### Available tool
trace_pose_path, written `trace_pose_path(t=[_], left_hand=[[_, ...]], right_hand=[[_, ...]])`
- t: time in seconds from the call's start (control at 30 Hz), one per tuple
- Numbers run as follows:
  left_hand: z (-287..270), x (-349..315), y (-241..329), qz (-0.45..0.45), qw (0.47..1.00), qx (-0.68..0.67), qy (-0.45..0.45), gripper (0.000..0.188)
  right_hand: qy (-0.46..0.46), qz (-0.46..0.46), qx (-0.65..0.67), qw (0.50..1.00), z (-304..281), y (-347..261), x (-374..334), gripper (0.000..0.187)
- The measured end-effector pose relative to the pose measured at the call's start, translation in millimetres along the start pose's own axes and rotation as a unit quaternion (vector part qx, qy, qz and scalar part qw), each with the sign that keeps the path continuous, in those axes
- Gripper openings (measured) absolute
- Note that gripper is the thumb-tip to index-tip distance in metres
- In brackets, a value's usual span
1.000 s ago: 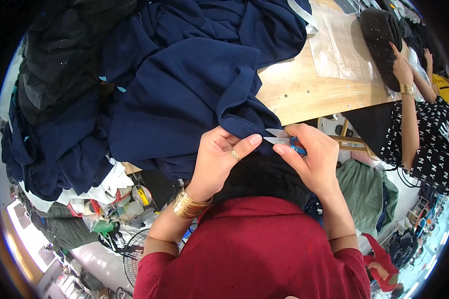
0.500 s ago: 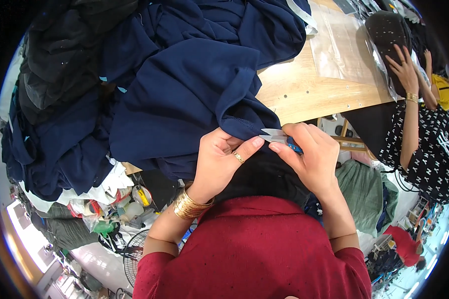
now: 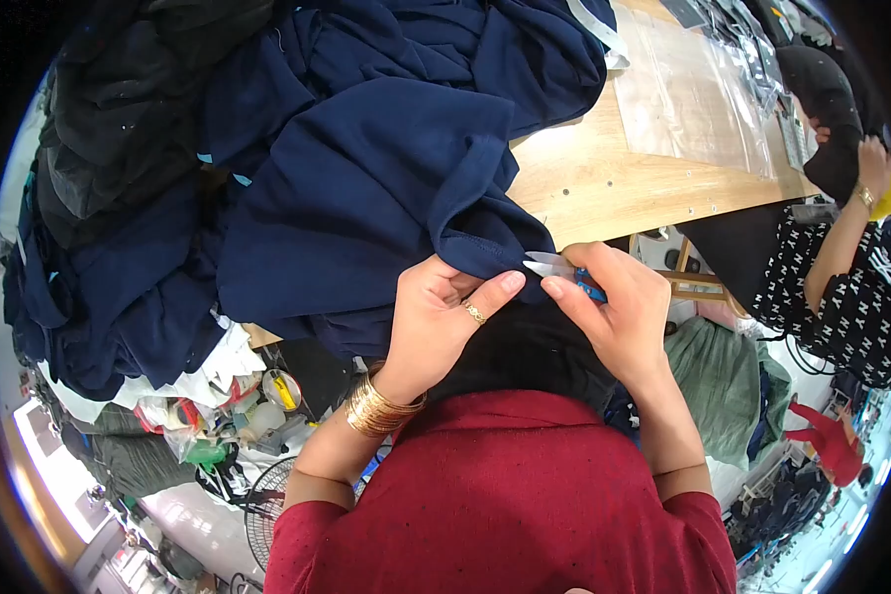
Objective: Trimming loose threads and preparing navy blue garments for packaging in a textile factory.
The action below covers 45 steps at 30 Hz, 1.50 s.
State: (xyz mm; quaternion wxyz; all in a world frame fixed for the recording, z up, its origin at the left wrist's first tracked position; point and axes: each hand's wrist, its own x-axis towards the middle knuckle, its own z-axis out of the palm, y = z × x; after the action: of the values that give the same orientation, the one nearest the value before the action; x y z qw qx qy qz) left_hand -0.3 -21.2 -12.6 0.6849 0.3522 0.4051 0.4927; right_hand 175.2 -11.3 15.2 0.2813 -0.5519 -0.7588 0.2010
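Observation:
A navy blue garment point(image 3: 356, 198) spreads in folds over the table's near side. My left hand point(image 3: 438, 322) is closed on its edge, thumb on top and fingers tucked partly under the cloth. In my right hand point(image 3: 619, 312) is a pair of thread snips point(image 3: 548, 266) with pale metal blades and a blue handle. The blades point left at the stitched hem, a little beyond my left thumb tip, and look nearly closed. Most of the snips' handle is hidden by my right fingers.
Black cloth point(image 3: 119, 129) is heaped at the left. A clear plastic bag point(image 3: 693, 99) lies on the wooden table point(image 3: 584, 183). At the right a co-worker's hand point(image 3: 873, 168) is beside a dark rounded item point(image 3: 822, 104). A fan point(image 3: 265, 510) stands low at the left.
The snips' blades have come together from a wide gap, and my right hand has shifted slightly. My left hand holds its place. The co-worker's hand and the dark item moved right.

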Motion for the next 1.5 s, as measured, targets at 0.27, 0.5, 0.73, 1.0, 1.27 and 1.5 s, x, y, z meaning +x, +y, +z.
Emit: trace_pose_path(t=[0.27, 0.5, 0.73, 1.0, 1.27, 1.5], left_hand=[[-8, -1, 0, 0.002, 1.0, 0.01, 0.002, 0.014], [-47, 8, 11, -0.067, 0.993, 0.08, 0.062, 0.02], [-40, 23, 54, 0.02, 0.733, 0.679, 0.039, 0.02], [-57, 59, 40, 0.195, 0.929, 0.291, 0.118, 0.039], [-38, 20, 93, 0.159, 0.887, 0.413, 0.129, 0.022], [-115, 6, 77, 0.138, 0.899, 0.311, 0.275, 0.029]], right_hand=[[0.006, 0.104, 0.059, 0.993, -2, 5, 8, 0.029], [0.088, 0.134, 0.154, 0.975, 22, 92, 48, 0.036], [0.193, -0.051, 0.259, 0.945, 116, 99, 102, 0.026], [0.074, -0.179, 0.195, 0.961, 66, -31, 122, 0.019], [-0.004, -0.063, 0.163, 0.985, 75, -10, 99, 0.014], [-0.102, 0.007, 0.405, 0.909, 58, 33, 115, 0.029]])
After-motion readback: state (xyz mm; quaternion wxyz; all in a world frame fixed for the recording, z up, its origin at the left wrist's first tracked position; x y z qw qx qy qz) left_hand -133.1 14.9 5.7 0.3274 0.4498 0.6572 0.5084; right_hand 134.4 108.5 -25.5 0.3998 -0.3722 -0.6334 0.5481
